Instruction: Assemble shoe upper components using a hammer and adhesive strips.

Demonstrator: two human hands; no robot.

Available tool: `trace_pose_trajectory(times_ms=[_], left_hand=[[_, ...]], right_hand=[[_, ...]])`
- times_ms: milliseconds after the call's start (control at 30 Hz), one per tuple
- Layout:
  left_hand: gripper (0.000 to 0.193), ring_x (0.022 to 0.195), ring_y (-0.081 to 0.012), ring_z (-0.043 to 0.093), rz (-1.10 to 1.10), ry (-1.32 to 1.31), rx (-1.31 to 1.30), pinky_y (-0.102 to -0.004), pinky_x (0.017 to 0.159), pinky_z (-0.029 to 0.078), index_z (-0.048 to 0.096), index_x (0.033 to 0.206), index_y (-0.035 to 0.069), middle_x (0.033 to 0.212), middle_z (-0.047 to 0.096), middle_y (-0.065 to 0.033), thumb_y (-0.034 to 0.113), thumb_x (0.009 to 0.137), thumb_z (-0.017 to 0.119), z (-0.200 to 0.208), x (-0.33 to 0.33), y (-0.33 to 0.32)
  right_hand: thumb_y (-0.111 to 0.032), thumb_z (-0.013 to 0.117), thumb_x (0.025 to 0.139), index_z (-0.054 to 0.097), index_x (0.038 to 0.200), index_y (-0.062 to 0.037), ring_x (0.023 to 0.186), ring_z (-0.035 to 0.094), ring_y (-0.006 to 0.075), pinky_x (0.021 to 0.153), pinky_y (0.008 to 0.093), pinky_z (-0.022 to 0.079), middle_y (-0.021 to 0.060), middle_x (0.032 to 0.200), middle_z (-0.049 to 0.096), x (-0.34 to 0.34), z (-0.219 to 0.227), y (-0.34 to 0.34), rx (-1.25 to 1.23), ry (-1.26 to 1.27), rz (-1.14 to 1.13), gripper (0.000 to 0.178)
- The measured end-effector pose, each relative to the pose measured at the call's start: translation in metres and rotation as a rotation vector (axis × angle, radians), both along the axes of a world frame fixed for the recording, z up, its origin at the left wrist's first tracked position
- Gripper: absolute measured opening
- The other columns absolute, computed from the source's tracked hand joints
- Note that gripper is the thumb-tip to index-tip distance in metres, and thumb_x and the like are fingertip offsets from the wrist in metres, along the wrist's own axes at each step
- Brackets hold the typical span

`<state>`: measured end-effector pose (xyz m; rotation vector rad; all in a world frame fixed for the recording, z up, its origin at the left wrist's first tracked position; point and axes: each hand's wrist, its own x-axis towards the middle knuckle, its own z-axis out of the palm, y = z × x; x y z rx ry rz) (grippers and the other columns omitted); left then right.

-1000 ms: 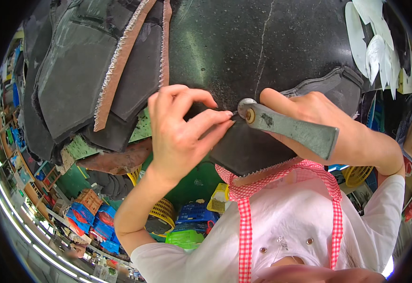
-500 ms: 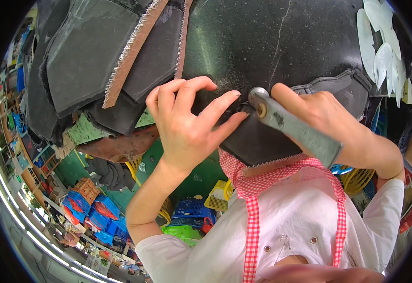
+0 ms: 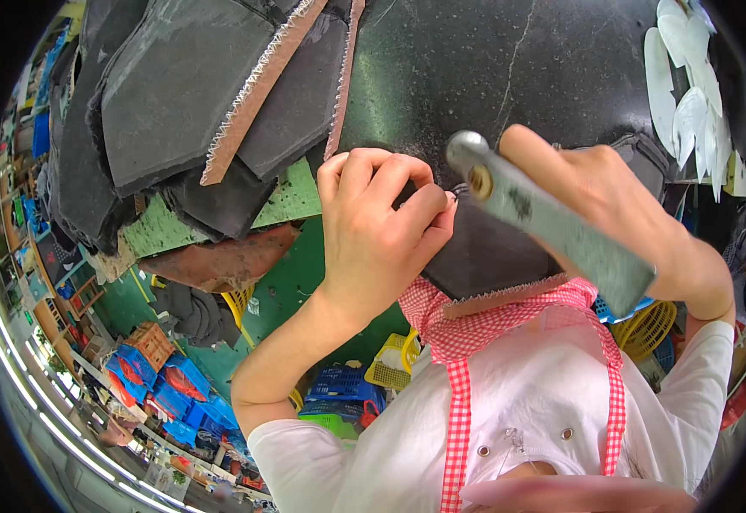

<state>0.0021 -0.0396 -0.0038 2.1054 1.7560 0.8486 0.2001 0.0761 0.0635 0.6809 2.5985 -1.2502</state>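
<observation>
A black leather-like piece (image 3: 488,248) with a stitched brown strip along its near edge lies at the worktop's near edge, against my checked apron. My left hand (image 3: 381,218) is closed, thumb and fingers pinched together at the far left edge of that piece. In my right hand (image 3: 604,197) is a hammer (image 3: 552,227), its long grey metal head held above the piece. The hammer's rounded face points toward my left fingertips, apart from them. My right hand and the head hide the handle.
Black panels (image 3: 185,94) with zigzag-stitched brown strips are stacked at the far left. White leaf-shaped pieces (image 3: 689,85) hang at the far right. The dark worktop (image 3: 433,77) has a pale crack. Yellow and blue baskets (image 3: 339,385) stand below.
My left fingers, spread apart before, have closed into a pinch at the edge of the black piece. The hammer has risen from the worktop.
</observation>
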Motion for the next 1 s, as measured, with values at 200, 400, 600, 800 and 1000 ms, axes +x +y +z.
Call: trace_pose_trajectory(times_ms=[200, 400, 600, 800, 1000], left_hand=[[0.021, 0.098, -0.0254, 0.055, -0.007, 0.035, 0.002, -0.0439, 0.091, 0.038, 0.069, 0.087, 0.012, 0.096, 0.059, -0.0011, 0.016, 0.071, 0.081, -0.005, -0.006, -0.009], [0.040, 0.111, -0.0304, 0.052, -0.112, 0.013, 0.020, -0.0468, 0.095, 0.037, 0.070, 0.106, 0.013, 0.112, 0.057, -0.0070, 0.026, 0.071, 0.084, -0.011, 0.012, -0.012], [0.024, 0.095, -0.0312, 0.068, -0.223, -0.331, -0.111, -0.0386, 0.083, 0.054, 0.068, 0.106, 0.005, 0.104, 0.070, -0.0124, 0.002, 0.083, 0.074, 0.029, 0.002, 0.001], [0.019, 0.102, -0.0254, 0.067, 0.188, -0.209, -0.092, -0.0342, 0.092, 0.050, 0.065, 0.113, 0.000, 0.110, 0.069, -0.0151, -0.002, 0.095, 0.059, 0.068, -0.044, 0.029], [0.021, 0.124, -0.0340, 0.053, 0.263, 0.479, 0.030, -0.0441, 0.102, 0.042, 0.069, 0.111, 0.007, 0.126, 0.060, -0.0124, 0.005, 0.090, 0.066, 0.063, -0.050, 0.022]], right_hand=[[-0.014, 0.059, 0.091, 0.049, 0.100, -0.0006, 0.063, 0.063, 0.0466, 0.057, 0.0529, 0.051, 0.0225, 0.065, 0.062, -0.006, -0.015, 0.004, 0.020, 0.075, -0.061, 0.020], [-0.023, 0.063, 0.089, 0.059, 0.093, -0.0029, 0.082, 0.064, 0.0434, 0.073, 0.0510, 0.052, 0.0201, 0.085, 0.065, -0.019, -0.032, 0.100, 0.509, 0.257, -0.276, 0.021], [-0.035, 0.061, 0.092, 0.065, 0.110, -0.0108, 0.099, 0.068, 0.0329, 0.079, 0.0460, 0.055, 0.0127, 0.103, 0.067, -0.058, -0.068, 0.221, 0.842, 0.104, -0.405, 0.030], [-0.032, 0.068, 0.084, 0.070, 0.102, -0.0076, 0.103, 0.067, 0.0352, 0.086, 0.0486, 0.053, 0.0134, 0.104, 0.070, -0.088, -0.105, 0.266, 0.902, 0.196, -0.399, 0.031], [-0.024, 0.066, 0.090, 0.069, 0.103, -0.0063, 0.096, 0.066, 0.0332, 0.085, 0.0444, 0.052, 0.0139, 0.095, 0.068, 0.068, -0.025, 0.209, 0.632, 0.199, -0.494, 0.023]])
